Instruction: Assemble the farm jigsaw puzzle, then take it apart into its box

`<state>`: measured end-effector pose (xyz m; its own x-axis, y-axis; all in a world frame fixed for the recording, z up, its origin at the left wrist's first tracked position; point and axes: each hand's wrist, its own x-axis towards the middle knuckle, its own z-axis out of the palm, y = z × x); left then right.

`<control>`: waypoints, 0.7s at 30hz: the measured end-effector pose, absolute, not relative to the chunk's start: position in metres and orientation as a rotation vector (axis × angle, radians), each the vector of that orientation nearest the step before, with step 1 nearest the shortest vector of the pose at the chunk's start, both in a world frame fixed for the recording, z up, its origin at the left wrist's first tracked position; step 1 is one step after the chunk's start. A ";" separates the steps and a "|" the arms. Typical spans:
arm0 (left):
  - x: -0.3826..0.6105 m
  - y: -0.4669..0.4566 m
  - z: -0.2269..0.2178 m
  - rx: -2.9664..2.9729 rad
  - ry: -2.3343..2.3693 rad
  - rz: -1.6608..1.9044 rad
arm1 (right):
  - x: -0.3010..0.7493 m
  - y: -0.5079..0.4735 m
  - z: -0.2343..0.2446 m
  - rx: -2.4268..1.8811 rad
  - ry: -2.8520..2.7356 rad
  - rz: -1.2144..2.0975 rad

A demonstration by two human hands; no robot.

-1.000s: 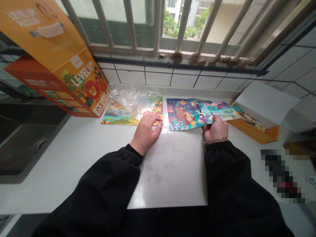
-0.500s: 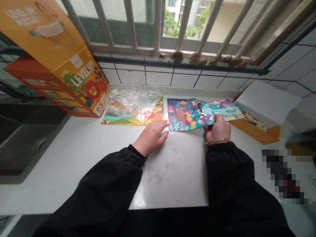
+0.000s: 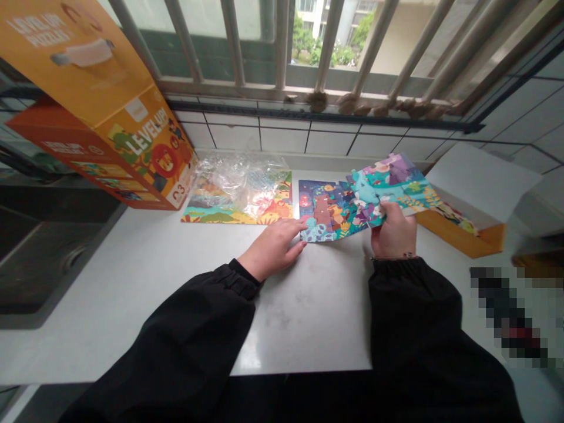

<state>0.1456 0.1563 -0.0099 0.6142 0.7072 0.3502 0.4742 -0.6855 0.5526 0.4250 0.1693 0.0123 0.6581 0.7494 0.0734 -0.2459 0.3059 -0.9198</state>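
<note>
A blue and teal jigsaw puzzle (image 3: 328,210) lies on the white counter (image 3: 176,282), its right part bent upward. My right hand (image 3: 392,232) is closed on that lifted section (image 3: 394,185), thumb on top. My left hand (image 3: 277,247) rests with fingers stretched out, fingertips touching the puzzle's lower left corner. A second puzzle (image 3: 229,211), in yellow and teal, lies flat to the left with a crumpled clear plastic bag (image 3: 240,179) on it.
An orange "LEVEL UP" puzzle box (image 3: 110,106) leans at the left above a dark sink (image 3: 39,258). An open orange box (image 3: 462,226) with a white flap stands at the right. Window bars and a tiled wall run behind.
My left hand slid right from the yellow puzzle to the blue puzzle's corner. My right hand lifted the puzzle's right section off the counter.
</note>
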 end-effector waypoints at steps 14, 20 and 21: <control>0.148 0.151 0.006 2.484 0.783 0.577 | 0.423 0.156 0.029 -0.966 -0.500 1.028; 0.150 0.144 0.013 2.538 0.758 0.511 | 0.431 0.151 0.041 -0.967 -0.445 0.993; 0.150 0.142 0.013 2.507 0.775 0.525 | 0.432 0.150 0.042 -0.965 -0.444 0.984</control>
<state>0.1501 0.1425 0.0129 0.7683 0.6018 0.2181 0.4257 -0.7349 0.5279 0.4319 0.1496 0.0423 0.5120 0.8539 -0.0928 -0.4951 0.2051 -0.8443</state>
